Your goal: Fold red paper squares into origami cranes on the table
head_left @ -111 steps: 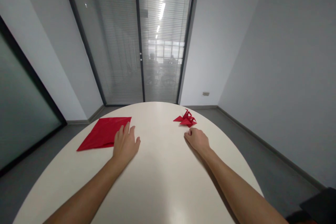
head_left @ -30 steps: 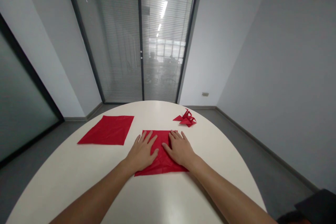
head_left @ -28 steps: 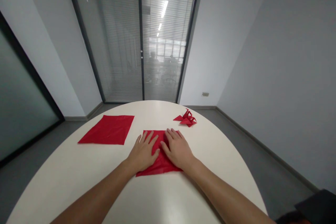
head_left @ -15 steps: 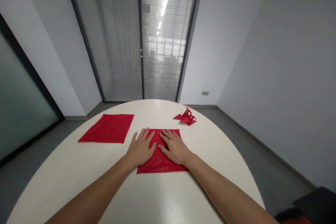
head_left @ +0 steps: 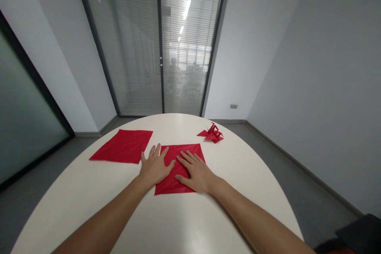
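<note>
A creased square sheet of red paper [head_left: 175,185] lies flat on the table in front of me. My left hand [head_left: 155,166] rests palm down over its left edge, fingers spread, with part of the hand on the tabletop. On the right half of the sheet, my right hand [head_left: 197,171] lies flat with its fingers stretched out and thumb pointing left. That hand and wrist hide the sheet's lower right corner. Neither hand grips anything.
A second red sheet [head_left: 123,147] lies to the left on the round white table [head_left: 166,222]. Folded red paper figures, resembling cranes [head_left: 213,135], sit at the far right. Behind the table stands a glass partition with blinds [head_left: 137,67]. A dark object [head_left: 361,230] shows at lower right.
My left hand has slid left, out to the sheet's left edge. My right hand has moved slightly left and down. The sheet's right side has shifted a little to the left.
</note>
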Tool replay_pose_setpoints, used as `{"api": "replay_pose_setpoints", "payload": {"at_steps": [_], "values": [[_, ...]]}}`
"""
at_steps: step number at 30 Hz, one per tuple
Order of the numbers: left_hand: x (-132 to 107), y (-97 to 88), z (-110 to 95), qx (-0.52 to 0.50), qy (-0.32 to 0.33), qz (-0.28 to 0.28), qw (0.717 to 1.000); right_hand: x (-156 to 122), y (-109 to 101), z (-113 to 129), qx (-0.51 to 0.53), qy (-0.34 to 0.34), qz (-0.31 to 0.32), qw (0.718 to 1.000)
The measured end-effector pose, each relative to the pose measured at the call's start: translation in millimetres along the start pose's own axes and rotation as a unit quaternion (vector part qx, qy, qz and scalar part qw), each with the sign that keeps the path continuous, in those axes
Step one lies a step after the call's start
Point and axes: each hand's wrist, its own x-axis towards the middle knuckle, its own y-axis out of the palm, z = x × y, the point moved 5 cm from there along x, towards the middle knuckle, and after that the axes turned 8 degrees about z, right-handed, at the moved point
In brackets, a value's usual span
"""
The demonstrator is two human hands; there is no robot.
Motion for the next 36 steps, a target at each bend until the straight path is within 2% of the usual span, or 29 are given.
{"api": "replay_pose_setpoints", "payload": {"at_steps": [14, 16, 19, 21, 26, 29, 32, 34, 36], "values": [[9, -2.1, 18, -0.017, -0.028, 0.0, 0.999, -3, 3, -5, -0.012, 0.024, -0.003, 1.0], [8, -6.6, 14, -0.01, -0.003, -0.034, 0.999, -3, 3, -6, -0.013, 0.029, -0.005, 0.999], [4, -10.9, -3, -0.014, 0.093, -0.084, 0.992, -2, 5, -6, -0.017, 0.038, -0.009, 0.999], [0, -7.4, -15, -0.031, 0.148, -0.073, 0.986, -1, 6, -6, -0.021, 0.042, -0.008, 0.999], [-2, 8.8, -21, -0.032, 0.148, 0.013, 0.988, 0, 6, -9, -0.024, 0.043, 0.001, 0.999], [-2, 10.5, -18, -0.022, 0.144, 0.019, 0.989, -1, 1, -20, -0.028, 0.053, 0.009, 0.998], [-3, 9.7, -17, -0.013, 0.15, 0.018, 0.988, -4, -9, -37, -0.041, 0.092, -0.003, 0.995], [-5, 8.1, -19, -0.005, 0.155, 0.012, 0.988, -6, -17, -44, -0.06, 0.109, -0.042, 0.991], [-9, 5.3, -23, 0.004, 0.171, -0.002, 0.985, -8, -23, -42, -0.072, 0.098, -0.083, 0.989]]}}
